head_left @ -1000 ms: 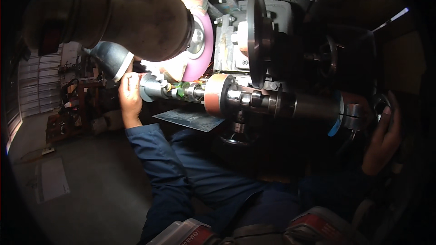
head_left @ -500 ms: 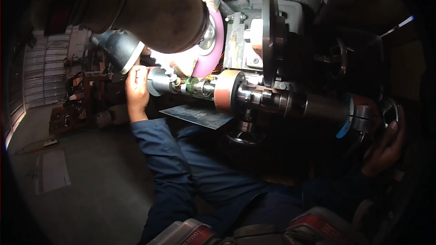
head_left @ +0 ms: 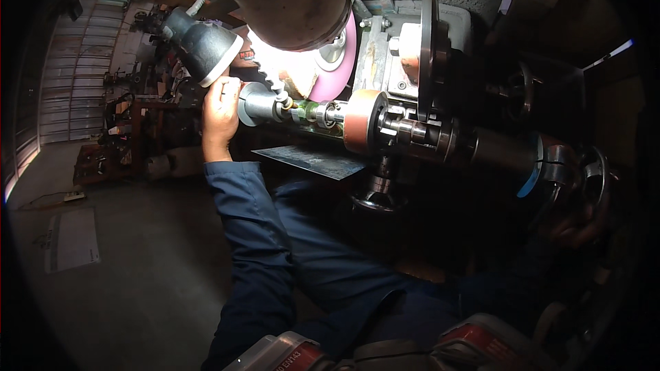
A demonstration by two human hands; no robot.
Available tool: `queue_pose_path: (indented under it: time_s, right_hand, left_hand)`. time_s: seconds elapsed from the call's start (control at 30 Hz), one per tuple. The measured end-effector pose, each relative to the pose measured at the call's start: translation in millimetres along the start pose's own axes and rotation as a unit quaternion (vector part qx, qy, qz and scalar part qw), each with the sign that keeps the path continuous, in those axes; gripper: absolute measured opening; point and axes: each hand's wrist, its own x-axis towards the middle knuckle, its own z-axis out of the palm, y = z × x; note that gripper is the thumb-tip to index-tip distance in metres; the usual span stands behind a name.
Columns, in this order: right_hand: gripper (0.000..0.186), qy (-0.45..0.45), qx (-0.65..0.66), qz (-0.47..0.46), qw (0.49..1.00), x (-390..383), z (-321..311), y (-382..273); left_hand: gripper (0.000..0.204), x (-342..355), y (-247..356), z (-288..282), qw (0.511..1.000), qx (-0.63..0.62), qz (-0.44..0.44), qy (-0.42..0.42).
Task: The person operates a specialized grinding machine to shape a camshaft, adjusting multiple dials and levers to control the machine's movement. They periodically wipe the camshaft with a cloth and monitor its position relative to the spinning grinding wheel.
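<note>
My left hand [head_left: 221, 115] is raised with its fingers curled, just under a black cone lamp [head_left: 206, 48] and against the end of a grey cylinder [head_left: 258, 104]. What its fingers close on is hidden. At the far right my right hand [head_left: 576, 228], dark and partly lost in shadow, is at the lower rim of a metal handwheel [head_left: 603, 182], its fingers seemingly round it. Between the hands a shiny stepped metal shaft [head_left: 419, 132] lies across the machine, with an orange-brown ring [head_left: 362, 122] around it. Behind the shaft stands a pink grinding wheel [head_left: 338, 81].
A thick brown duct [head_left: 292, 3] hangs over the wheel. A flat metal plate [head_left: 313, 161] juts out below the shaft, beside another handwheel [head_left: 378, 199]. A large dark disc [head_left: 429, 48] rises behind. A respirator's red filters [head_left: 481, 343] show at the lower edge.
The whole view has shifted, so the machine sits slightly higher and to the right. My right hand has moved down along the handwheel rim into shadow. Orange sparks by the grinding wheel no longer show.
</note>
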Motion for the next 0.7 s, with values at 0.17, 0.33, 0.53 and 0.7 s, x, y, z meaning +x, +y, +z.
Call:
queue_pose_path:
  time_s: [0.17,0.33,0.53,0.7]
  right_hand:
    - [0.053,0.093,-0.063,-0.226,0.968,-12,8,29]
    - [0.041,0.072,-0.011,-0.106,0.992,3,2,7]
    - [0.039,-0.072,0.1,0.054,0.991,15,-16,-9]
    - [0.038,-0.083,0.092,0.086,0.989,20,-19,-11]
  left_hand:
    - [0.018,-2,-5,-6,1.0,0.002,0.016,0.0]
    - [0.018,-2,16,-1,0.999,0.051,-0.007,-0.004]
    - [0.018,-5,14,-2,0.999,0.044,0.002,0.002]
    - [0.019,-4,13,-1,0.999,0.051,0.008,0.008]
